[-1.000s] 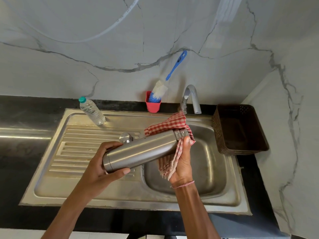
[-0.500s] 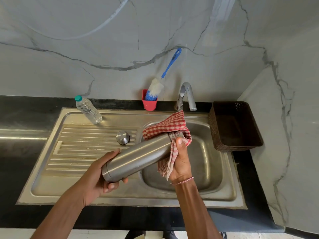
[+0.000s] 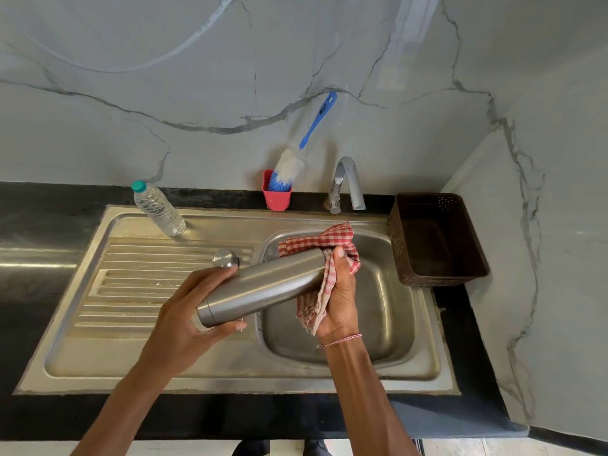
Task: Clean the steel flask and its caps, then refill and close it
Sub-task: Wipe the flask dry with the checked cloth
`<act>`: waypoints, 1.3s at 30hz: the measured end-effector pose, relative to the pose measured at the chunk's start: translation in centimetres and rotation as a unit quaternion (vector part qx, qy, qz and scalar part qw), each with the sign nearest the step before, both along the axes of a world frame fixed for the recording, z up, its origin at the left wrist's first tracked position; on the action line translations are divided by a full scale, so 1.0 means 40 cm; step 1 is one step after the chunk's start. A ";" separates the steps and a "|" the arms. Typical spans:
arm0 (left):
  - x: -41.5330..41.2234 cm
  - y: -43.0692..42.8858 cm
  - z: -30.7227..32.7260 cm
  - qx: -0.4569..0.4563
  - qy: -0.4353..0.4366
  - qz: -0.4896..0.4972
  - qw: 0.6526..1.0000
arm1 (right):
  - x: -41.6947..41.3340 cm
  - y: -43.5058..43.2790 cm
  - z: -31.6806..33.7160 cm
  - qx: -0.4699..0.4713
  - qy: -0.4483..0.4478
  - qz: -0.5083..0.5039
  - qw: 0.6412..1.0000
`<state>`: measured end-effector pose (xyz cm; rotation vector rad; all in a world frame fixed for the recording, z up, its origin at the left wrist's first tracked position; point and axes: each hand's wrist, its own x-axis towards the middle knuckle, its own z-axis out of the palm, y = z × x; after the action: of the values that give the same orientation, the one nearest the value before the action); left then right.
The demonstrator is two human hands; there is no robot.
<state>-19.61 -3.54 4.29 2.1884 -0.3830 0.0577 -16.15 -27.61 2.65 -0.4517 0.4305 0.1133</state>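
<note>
Flask (image 3: 263,287) in left hand (image 3: 184,320), cloth (image 3: 319,240) round neck

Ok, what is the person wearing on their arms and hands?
No sleeves or gloves are in view. The right hand has a thin red-and-white thread band at its wrist; the left hand shows nothing worn.

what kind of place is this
Most likely a home kitchen. A steel sink with a ribbed draining board is set into a black countertop, a tap stands behind it, and a bottle brush sits in a red cup against the marble-look wall.
</note>
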 end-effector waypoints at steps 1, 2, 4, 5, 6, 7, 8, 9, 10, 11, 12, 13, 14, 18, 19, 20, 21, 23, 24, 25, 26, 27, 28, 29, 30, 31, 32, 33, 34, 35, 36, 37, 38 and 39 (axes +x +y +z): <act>0.009 0.002 0.010 -0.038 0.055 -0.007 0.998 | 0.000 -0.002 -0.001 -0.001 -0.007 -0.001 1.000; 0.017 0.003 0.019 -0.090 0.123 -0.006 0.988 | 0.000 -0.004 -0.002 -0.006 -0.018 -0.001 1.000; 0.030 -0.001 0.045 -0.193 0.280 0.023 0.940 | 0.000 -0.005 0.000 -0.026 -0.045 -0.004 0.999; 0.037 -0.002 0.053 -0.232 0.360 0.037 0.903 | 0.000 -0.005 0.003 -0.038 -0.057 -0.006 0.998; 0.043 -0.003 0.062 -0.256 0.424 0.039 0.868 | -0.001 -0.005 0.007 -0.049 -0.064 -0.008 0.997; 0.044 -0.003 0.070 -0.254 0.458 0.031 0.851 | -0.001 -0.004 0.010 -0.059 -0.066 -0.010 0.996; 0.043 -0.003 0.072 -0.231 0.459 0.020 0.858 | 0.000 -0.004 0.013 -0.065 -0.065 -0.011 0.996; 0.040 -0.007 0.072 -0.206 0.443 0.017 0.872 | 0.003 -0.007 0.013 -0.067 -0.065 -0.011 0.996; 0.039 -0.011 0.067 -0.183 0.415 0.023 0.891 | 0.005 -0.010 0.011 -0.068 -0.066 -0.012 0.995; 0.039 -0.019 0.064 -0.168 0.381 0.037 0.908 | 0.008 -0.013 0.012 -0.071 -0.068 -0.012 0.995; 0.038 -0.023 0.056 -0.141 0.335 0.045 0.931 | 0.011 -0.016 0.015 -0.074 -0.065 -0.014 0.995; 0.036 -0.027 0.050 -0.098 0.262 0.045 0.959 | 0.012 -0.017 0.020 -0.072 -0.060 -0.014 0.995; 0.035 -0.029 0.042 -0.027 0.170 0.044 0.984 | 0.014 -0.016 0.025 -0.067 -0.053 -0.013 0.996; 0.032 -0.027 0.017 0.123 -0.089 0.049 0.987 | 0.014 -0.002 0.030 -0.034 -0.029 -0.012 0.999; 0.034 -0.027 0.018 0.128 -0.114 0.050 0.984 | 0.013 0.000 0.026 -0.028 -0.025 -0.010 0.999; 0.035 -0.028 0.021 0.122 -0.124 0.049 0.984 | 0.011 0.001 0.022 -0.024 -0.026 -0.005 0.999; 0.036 -0.028 0.025 0.104 -0.123 0.048 0.986 | 0.009 0.001 0.020 -0.020 -0.031 0.002 0.999; 0.037 -0.028 0.038 0.057 -0.088 0.055 0.993 | 0.006 -0.001 0.018 -0.011 -0.036 0.016 0.999; 0.038 -0.029 0.047 0.038 -0.061 0.060 0.996 | 0.006 -0.003 0.016 -0.003 -0.039 0.022 0.999; 0.037 -0.027 0.054 0.022 -0.033 0.065 0.997 | 0.007 -0.005 0.017 0.004 -0.042 0.029 0.999; 0.034 -0.027 0.061 0.007 0.002 0.070 0.998 | 0.006 -0.006 0.021 0.007 -0.045 0.035 0.998; 0.031 -0.028 0.066 -0.016 0.043 0.073 0.996 | 0.007 -0.008 0.025 0.003 -0.045 0.042 0.998; 0.031 -0.029 0.068 -0.047 0.090 0.070 0.992 | 0.008 -0.010 0.029 -0.003 -0.046 0.054 0.997; 0.033 -0.031 0.072 -0.093 0.140 0.058 0.984 | 0.008 -0.011 0.033 -0.009 -0.047 0.066 0.997; 0.037 -0.036 0.082 -0.154 0.193 0.044 0.968 | 0.005 -0.013 0.040 -0.016 -0.051 0.074 0.996; 0.042 -0.042 0.088 -0.211 0.253 0.035 0.944 | 0.004 -0.014 0.045 -0.019 -0.057 0.076 0.995; 0.047 -0.044 0.090 -0.244 0.320 0.037 0.914 | 0.001 -0.017 0.048 -0.023 -0.065 0.074 0.995; 0.050 -0.047 0.097 -0.261 0.384 0.041 0.885 | 0.001 -0.020 0.052 -0.029 -0.068 0.070 0.995; 0.051 -0.052 0.104 -0.271 0.425 0.042 0.863 | 0.001 -0.024 0.055 -0.035 -0.069 0.069 0.995; 0.051 -0.057 0.107 -0.278 0.429 0.041 0.859 | 0.004 -0.029 0.059 -0.043 -0.069 0.069 0.994; 0.051 -0.065 0.106 -0.269 0.393 0.041 0.879 | 0.009 -0.034 0.061 -0.048 -0.068 0.062 0.995; 0.052 -0.074 0.103 -0.239 0.320 0.042 0.916 | 0.015 -0.039 0.062 -0.049 -0.063 0.049 0.996; 0.052 -0.079 0.096 -0.194 0.224 0.033 0.955 | 0.021 -0.043 0.062 -0.049 -0.056 0.035 0.997; 0.053 -0.083 0.086 -0.138 0.128 0.013 0.982 | 0.026 -0.046 0.061 -0.044 -0.045 0.016 0.998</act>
<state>-17.49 -6.87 7.74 1.8971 -0.1875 -0.1478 -15.11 -29.44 5.08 -0.5489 0.3401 0.1053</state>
